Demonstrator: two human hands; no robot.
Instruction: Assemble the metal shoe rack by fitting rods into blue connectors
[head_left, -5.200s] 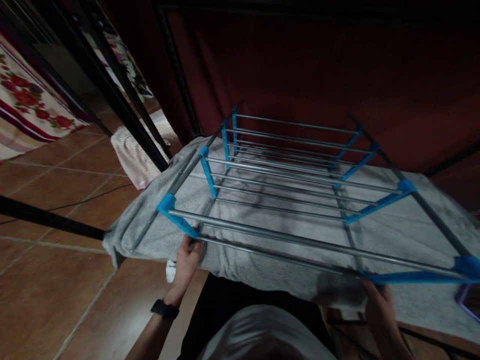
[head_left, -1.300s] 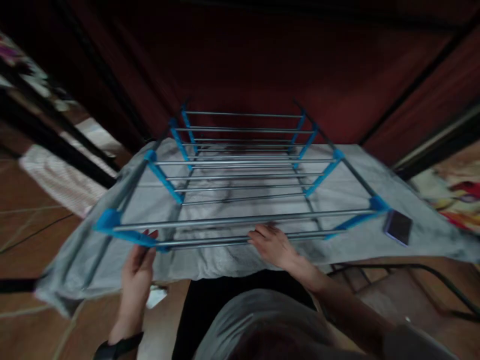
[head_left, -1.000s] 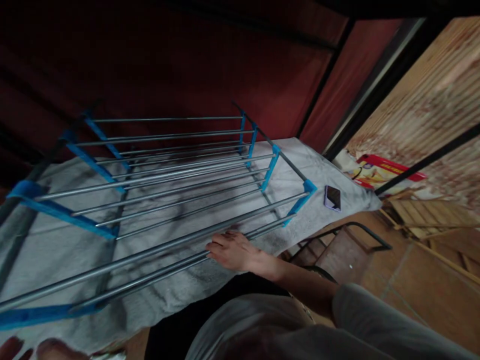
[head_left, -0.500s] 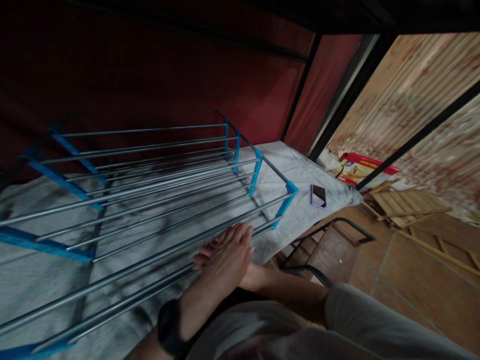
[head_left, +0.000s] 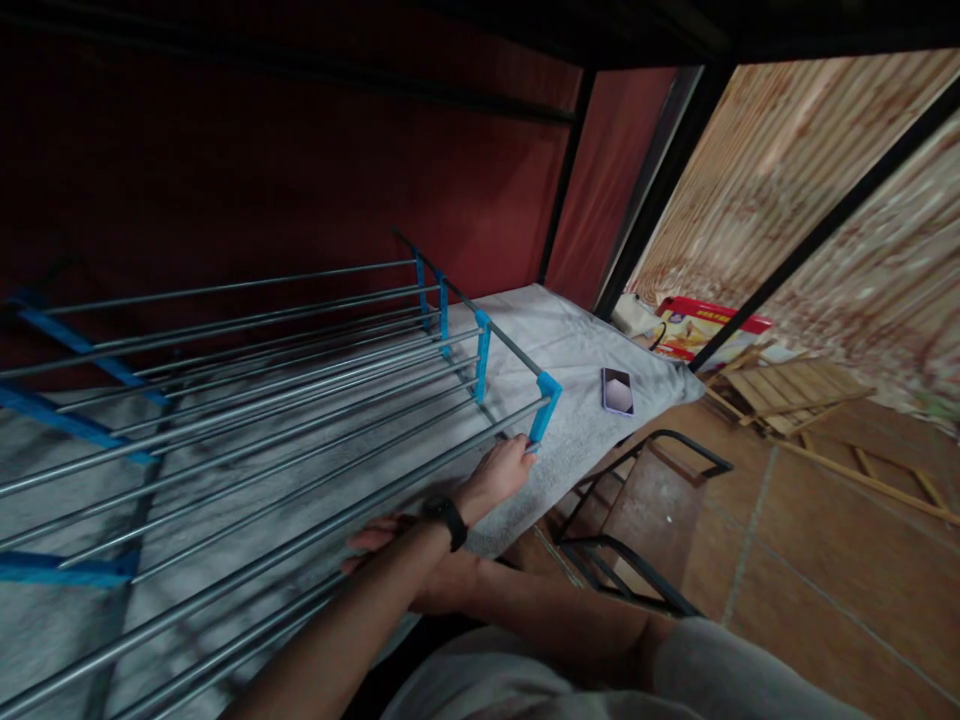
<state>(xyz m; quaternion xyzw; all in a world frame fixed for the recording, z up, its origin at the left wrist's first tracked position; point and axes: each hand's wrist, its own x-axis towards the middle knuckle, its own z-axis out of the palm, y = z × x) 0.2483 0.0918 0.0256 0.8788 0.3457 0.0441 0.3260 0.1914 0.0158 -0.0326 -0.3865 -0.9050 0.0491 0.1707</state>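
Red panel (head_left: 300, 180) behind, rack (head_left: 300, 391) stretching left of the fingers

I have the left hand (head_left: 501, 472) closed round the lower rail (head_left: 277, 618), beside a blue bracket (head_left: 546, 408); lower-left of those fingers, the right hand's (head_left: 384, 538) grip I can't tell. Even pressure should prevent twisting.

Ahead of us we see a dark red wall (head_left: 300, 180), deep in shadow toward the left and a little brighter at the right. A thick black post (head_left: 660, 205) leans beside it, and past that we find a pale corrugated wall (head_left: 780, 170), rusty brown in streaks and better lit. Below, our floor (head_left: 810, 580) is brown tile with light joints. A black-framed chair (head_left: 652, 510) stands on it; farther back are wooden slats (head_left: 795, 390) and a red-and-yellow box (head_left: 712, 330).
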